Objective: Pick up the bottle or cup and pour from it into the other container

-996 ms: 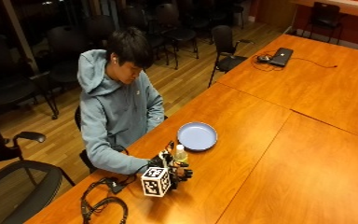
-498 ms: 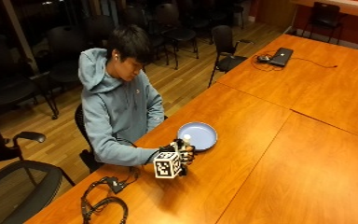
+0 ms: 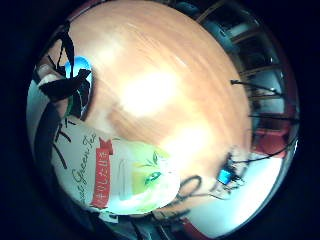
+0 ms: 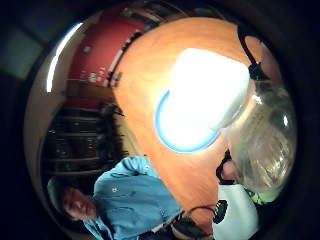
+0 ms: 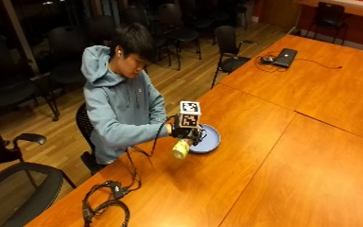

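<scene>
In the outside view my gloved right hand (image 5: 185,133) grips a green tea bottle (image 5: 181,149) in the air, just above the wooden table (image 5: 244,179). The bottle is tipped on its side, its yellow-green base toward the table's near edge and its neck toward the blue plate (image 5: 210,140). The little finger side palm view is filled by the bottle's label (image 3: 100,175), with a sliver of the plate (image 3: 77,66) beyond it. From the thumb side, the white cap (image 4: 210,85) and clear neck (image 4: 262,145) hang over the blue plate's rim (image 4: 162,131). I see no liquid coming out.
A bundle of black cables (image 5: 106,205) lies on the table near its front left edge. A laptop (image 5: 285,56) sits on the far table section. Office chairs (image 5: 18,179) stand to the left of the table and behind the person.
My hand has lifted the bottle off the table, carried it toward the plate and tipped it from upright onto its side, neck over the plate.
</scene>
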### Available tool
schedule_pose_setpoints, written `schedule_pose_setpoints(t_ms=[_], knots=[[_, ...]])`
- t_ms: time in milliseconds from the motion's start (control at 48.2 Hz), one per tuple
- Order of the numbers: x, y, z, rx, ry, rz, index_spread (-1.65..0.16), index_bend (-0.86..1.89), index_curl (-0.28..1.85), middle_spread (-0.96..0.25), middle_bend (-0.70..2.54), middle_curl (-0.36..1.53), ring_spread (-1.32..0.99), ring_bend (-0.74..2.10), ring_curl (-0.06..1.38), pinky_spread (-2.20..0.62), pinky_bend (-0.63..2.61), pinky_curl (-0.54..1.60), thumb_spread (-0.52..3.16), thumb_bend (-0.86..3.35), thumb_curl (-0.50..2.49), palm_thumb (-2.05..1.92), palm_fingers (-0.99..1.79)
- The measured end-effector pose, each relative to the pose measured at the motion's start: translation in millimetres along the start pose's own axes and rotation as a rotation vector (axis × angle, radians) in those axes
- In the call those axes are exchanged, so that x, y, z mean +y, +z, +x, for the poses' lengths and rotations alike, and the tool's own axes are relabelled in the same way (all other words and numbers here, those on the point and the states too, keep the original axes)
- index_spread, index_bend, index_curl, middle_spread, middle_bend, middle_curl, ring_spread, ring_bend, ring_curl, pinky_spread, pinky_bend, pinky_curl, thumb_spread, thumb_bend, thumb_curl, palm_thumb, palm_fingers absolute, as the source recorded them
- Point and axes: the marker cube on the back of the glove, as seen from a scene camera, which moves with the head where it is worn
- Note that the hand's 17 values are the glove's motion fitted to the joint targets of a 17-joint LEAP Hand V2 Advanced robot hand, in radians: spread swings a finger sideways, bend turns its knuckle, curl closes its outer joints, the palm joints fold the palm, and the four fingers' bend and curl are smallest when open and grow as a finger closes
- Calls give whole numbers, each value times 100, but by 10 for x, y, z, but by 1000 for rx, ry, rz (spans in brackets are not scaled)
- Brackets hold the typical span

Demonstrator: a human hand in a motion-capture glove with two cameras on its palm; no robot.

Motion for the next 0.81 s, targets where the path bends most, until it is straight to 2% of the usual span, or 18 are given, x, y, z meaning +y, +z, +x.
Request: schedule_pose_setpoints(t_ms=[83,187,353,498,623,809], knots=[[-150,189,-418,306,-5,-114,-8,13,33,-4,34,48,-15,53,43,-22,54,34,15,-4,64,108,114],[-428,400,-989,603,117,-171,-8,13,33,-4,33,49,-15,53,43,-23,54,35,14,-4,65,108,114],[-613,652,-1387,910,-27,-273,-9,12,33,-5,32,49,-16,52,44,-23,53,36,14,-4,66,106,114],[-687,758,-1501,880,-64,-281,-10,11,33,-5,31,50,-17,51,45,-24,53,37,16,-4,67,106,113],[-689,718,-1426,860,-30,-229,-11,11,32,-6,31,50,-17,51,45,-24,53,37,16,-4,67,106,113],[-557,581,-1287,529,-68,-31,-11,11,31,-6,30,51,-17,51,45,-24,53,38,19,-4,68,105,113]])
